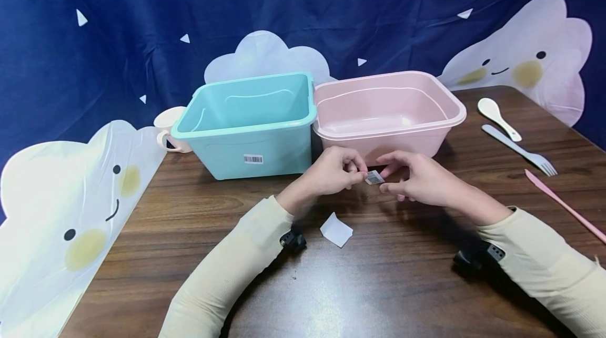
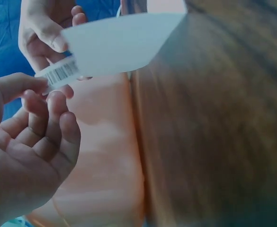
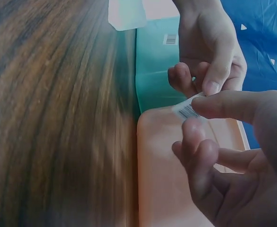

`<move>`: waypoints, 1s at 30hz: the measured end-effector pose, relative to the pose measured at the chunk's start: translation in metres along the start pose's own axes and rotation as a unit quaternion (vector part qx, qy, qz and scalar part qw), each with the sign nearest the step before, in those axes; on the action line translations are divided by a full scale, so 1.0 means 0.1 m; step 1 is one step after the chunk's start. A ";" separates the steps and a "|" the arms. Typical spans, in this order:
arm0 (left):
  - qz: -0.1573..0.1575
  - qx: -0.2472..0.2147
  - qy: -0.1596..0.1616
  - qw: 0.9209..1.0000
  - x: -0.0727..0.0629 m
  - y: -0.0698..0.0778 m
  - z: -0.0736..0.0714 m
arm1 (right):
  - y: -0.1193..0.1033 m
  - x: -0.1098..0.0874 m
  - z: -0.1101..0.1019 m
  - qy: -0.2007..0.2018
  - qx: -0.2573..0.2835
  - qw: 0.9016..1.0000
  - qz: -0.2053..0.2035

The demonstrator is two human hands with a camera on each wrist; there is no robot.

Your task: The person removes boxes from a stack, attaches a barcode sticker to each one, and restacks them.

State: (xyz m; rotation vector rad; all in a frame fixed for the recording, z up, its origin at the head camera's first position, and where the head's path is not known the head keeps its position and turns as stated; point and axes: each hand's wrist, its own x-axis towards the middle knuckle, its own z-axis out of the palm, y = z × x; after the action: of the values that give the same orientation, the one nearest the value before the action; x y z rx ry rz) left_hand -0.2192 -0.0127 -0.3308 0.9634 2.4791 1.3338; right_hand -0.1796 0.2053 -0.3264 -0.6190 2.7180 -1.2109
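A small white barcode sticker (image 1: 374, 177) is held up in front of the pink bin (image 1: 383, 141). My left hand (image 1: 333, 171) pinches its left edge between thumb and fingers. My right hand (image 1: 418, 177) is at the sticker's right side, thumb and fingers spread apart around it; whether a fingertip touches the sticker cannot be told. In the left wrist view the bars of the barcode sticker (image 2: 61, 73) show clearly. The right wrist view has my right thumb partly covering the barcode sticker (image 3: 188, 111). A white piece of paper (image 1: 336, 230) lies on the table below the hands.
A teal bin (image 1: 251, 151) with its own barcode label stands left of the pink one. Behind its left end is a pale pink mug (image 1: 169, 120). On the right lie a white spoon (image 1: 494, 114), a light blue fork (image 1: 518, 150) and a pink knife (image 1: 563, 204).
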 end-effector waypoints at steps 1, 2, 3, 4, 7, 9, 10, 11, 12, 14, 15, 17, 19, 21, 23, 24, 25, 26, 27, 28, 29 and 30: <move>-0.002 -0.009 0.004 1.000 0.00 -0.01 0.01 | 0.01 0.00 -0.01 0.001 -0.016 1.000 0.005; -0.004 -0.016 0.008 1.000 0.01 -0.02 0.02 | 0.02 0.00 -0.03 0.001 -0.036 0.999 0.011; -0.005 -0.023 0.011 1.000 0.01 -0.03 0.02 | 0.03 0.00 -0.05 -0.001 -0.054 0.998 0.018; -0.006 -0.030 0.013 0.999 0.01 -0.03 0.03 | 0.05 0.00 -0.07 -0.007 -0.068 0.997 0.028; -0.016 -0.054 0.012 0.998 0.02 -0.04 0.04 | 0.09 0.00 -0.15 -0.043 -0.096 0.992 0.069; -0.027 -0.077 0.002 0.997 0.03 -0.05 0.03 | 0.11 -0.01 -0.20 -0.080 -0.090 0.988 0.092; -0.033 -0.090 -0.005 0.995 0.03 -0.05 0.03 | 0.12 -0.02 -0.23 -0.097 -0.084 0.987 0.101; -0.040 -0.108 -0.011 0.993 0.03 -0.05 0.02 | 0.12 -0.02 -0.25 -0.113 -0.078 0.985 0.106; -0.049 -0.129 -0.019 0.990 0.03 -0.05 0.02 | 0.11 -0.03 -0.27 -0.127 -0.074 0.983 0.107; -0.068 -0.173 -0.033 0.982 0.03 -0.06 0.00 | 0.10 -0.04 -0.31 -0.150 -0.063 0.981 0.106; -0.076 -0.193 -0.039 0.977 0.03 -0.07 0.00 | 0.09 -0.04 -0.32 -0.158 -0.059 0.980 0.104; -0.091 -0.235 -0.050 0.966 0.03 -0.08 -0.01 | 0.08 -0.05 -0.34 -0.170 -0.051 0.979 0.102; -0.100 -0.261 -0.059 0.958 0.03 -0.10 -0.01 | 0.07 -0.05 -0.34 -0.172 -0.047 0.979 0.096; -0.105 -0.275 -0.065 0.953 0.03 -0.11 -0.01 | 0.08 -0.04 -0.30 -0.166 -0.035 0.982 0.087; -0.109 -0.281 -0.067 0.951 0.03 -0.12 -0.01 | 0.09 -0.02 -0.25 -0.154 -0.021 0.985 0.079; -0.112 -0.283 -0.067 0.950 0.03 -0.12 0.00 | 0.10 0.00 -0.23 -0.147 -0.013 0.986 0.074; -0.113 -0.282 -0.067 0.950 0.03 -0.12 0.00 | 0.10 0.01 -0.20 -0.138 -0.005 0.988 0.070; -0.114 -0.282 -0.066 0.950 0.03 -0.12 0.00 | 0.11 0.02 -0.17 -0.130 0.006 0.989 0.067; -0.116 -0.284 -0.065 0.950 0.03 -0.12 0.00 | 0.12 0.03 -0.15 -0.122 0.017 0.990 0.064; -0.116 -0.283 -0.065 0.950 0.04 -0.12 0.01 | 0.12 0.04 -0.13 -0.115 0.029 0.991 0.064; -0.116 -0.285 -0.064 0.949 0.04 -0.12 0.01 | 0.13 0.05 -0.11 -0.108 0.042 0.991 0.064; -0.114 -0.284 -0.065 0.950 0.04 -0.12 0.01 | 0.13 0.05 -0.09 -0.104 0.058 0.991 0.064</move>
State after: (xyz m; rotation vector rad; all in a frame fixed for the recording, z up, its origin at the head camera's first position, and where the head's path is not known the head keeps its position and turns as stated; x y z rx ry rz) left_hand -0.2272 -0.0143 -0.3400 0.5840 1.8624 1.6920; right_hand -0.1910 0.2176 -0.3293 -0.5163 2.4565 -1.1912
